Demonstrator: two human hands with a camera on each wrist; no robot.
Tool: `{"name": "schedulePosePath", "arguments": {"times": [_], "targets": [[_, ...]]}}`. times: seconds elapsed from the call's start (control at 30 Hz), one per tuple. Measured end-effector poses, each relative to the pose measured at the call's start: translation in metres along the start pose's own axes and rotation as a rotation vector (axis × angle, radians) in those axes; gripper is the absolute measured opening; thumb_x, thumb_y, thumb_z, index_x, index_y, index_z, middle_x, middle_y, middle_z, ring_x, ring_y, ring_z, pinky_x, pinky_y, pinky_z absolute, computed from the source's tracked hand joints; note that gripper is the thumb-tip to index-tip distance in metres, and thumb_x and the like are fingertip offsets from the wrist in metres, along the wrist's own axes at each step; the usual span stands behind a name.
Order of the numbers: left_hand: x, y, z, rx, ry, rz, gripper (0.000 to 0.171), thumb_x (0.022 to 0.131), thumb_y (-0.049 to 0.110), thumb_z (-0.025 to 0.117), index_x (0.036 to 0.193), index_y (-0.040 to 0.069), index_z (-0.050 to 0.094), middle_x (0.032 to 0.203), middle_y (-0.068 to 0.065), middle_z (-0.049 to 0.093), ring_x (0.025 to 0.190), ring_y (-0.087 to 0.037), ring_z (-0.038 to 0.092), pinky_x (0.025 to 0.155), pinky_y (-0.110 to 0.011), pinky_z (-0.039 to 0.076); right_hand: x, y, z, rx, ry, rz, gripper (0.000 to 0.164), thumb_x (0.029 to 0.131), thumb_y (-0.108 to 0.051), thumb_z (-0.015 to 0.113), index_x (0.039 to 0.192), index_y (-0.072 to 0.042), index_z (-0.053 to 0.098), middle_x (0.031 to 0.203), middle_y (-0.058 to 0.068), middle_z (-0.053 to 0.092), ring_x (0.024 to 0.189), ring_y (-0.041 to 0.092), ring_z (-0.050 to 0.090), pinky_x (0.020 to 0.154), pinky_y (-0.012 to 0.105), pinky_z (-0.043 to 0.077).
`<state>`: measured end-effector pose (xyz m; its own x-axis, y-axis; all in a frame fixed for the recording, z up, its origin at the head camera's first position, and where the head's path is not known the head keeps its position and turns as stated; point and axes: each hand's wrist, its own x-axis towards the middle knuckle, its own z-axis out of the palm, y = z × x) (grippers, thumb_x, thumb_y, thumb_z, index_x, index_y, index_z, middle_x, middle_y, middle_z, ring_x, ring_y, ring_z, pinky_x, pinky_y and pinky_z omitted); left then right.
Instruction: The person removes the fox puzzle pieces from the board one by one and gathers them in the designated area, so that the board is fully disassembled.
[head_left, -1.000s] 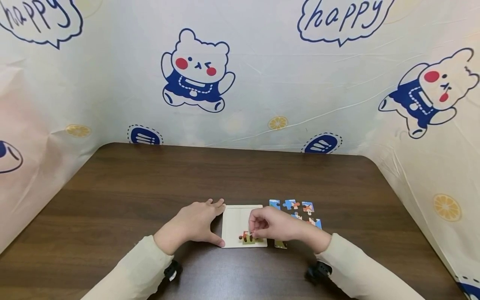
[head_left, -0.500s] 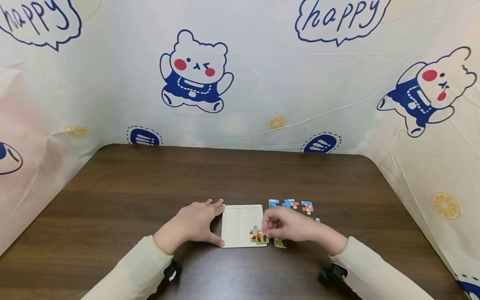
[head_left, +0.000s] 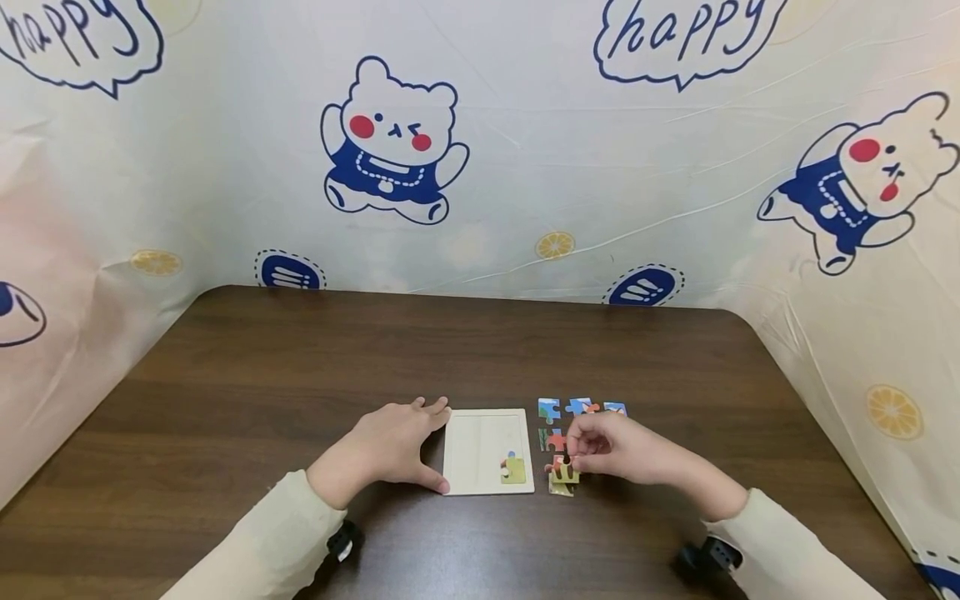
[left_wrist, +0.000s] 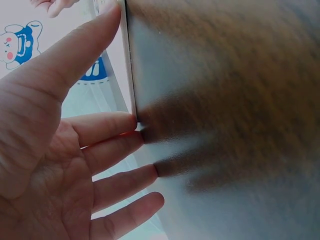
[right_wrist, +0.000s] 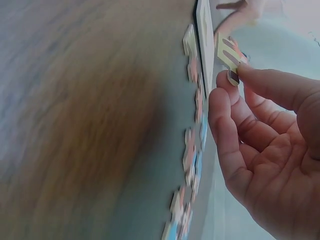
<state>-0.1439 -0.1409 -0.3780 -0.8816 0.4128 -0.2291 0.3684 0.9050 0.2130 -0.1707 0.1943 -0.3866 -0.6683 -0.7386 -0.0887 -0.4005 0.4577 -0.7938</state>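
Observation:
A pale wooden puzzle tray (head_left: 476, 450) lies flat on the brown table. My left hand (head_left: 393, 442) rests along its left side, thumb at the near corner and fingers at the far one. In the left wrist view the thumb and fingertips touch the tray edge (left_wrist: 131, 75), fingers fairly straight. One yellow-green jigsaw piece (head_left: 514, 470) lies in the tray's near right corner. Right of the tray, my right hand (head_left: 617, 447) pinches a yellow, dark-striped jigsaw piece (right_wrist: 228, 51) between thumb and fingertips. In the head view it overlaps a loose piece (head_left: 561, 490) behind it.
Several loose jigsaw pieces (head_left: 549, 408) in blue, red and green lie right of the tray, some hidden by the right hand. A printed cloth (head_left: 525, 167) hangs behind the table (head_left: 337, 350). Each wrist wears a black device (head_left: 345, 540).
My right hand has moved right, off the tray, carrying the striped piece with it. The yellow-green piece in the tray corner now shows fully. My left hand has stayed in place.

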Motion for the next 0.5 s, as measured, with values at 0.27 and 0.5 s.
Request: {"name": "schedulePosePath", "arguments": {"times": [0.27, 0.5], "targets": [[0.000, 0.000, -0.001, -0.006, -0.005, -0.003, 0.096, 0.069, 0.058, 0.083, 0.147, 0.014, 0.050, 0.157, -0.003, 0.042, 0.143, -0.033, 0.043, 0.096, -0.059, 0.049, -0.014, 0.010, -0.007, 0.022, 0.014, 0.022, 0.009, 0.092, -0.010, 0.070, 0.091, -0.006, 0.062, 0.077, -0.004, 0.058, 0.071, 0.003, 0.051, 0.064, 0.022, 0.048], [0.000, 0.001, -0.001, -0.012, -0.004, -0.006, 0.096, 0.069, 0.058, 0.084, 0.147, 0.014, 0.050, 0.157, -0.003, 0.042, 0.143, -0.033, 0.044, 0.093, -0.061, 0.050, -0.025, 0.018, -0.009, 0.023, 0.006, 0.053, 0.008, 0.093, -0.010, 0.068, 0.092, -0.004, 0.064, 0.078, -0.005, 0.058, 0.071, 0.002, 0.052, 0.064, 0.023, 0.048]]}}
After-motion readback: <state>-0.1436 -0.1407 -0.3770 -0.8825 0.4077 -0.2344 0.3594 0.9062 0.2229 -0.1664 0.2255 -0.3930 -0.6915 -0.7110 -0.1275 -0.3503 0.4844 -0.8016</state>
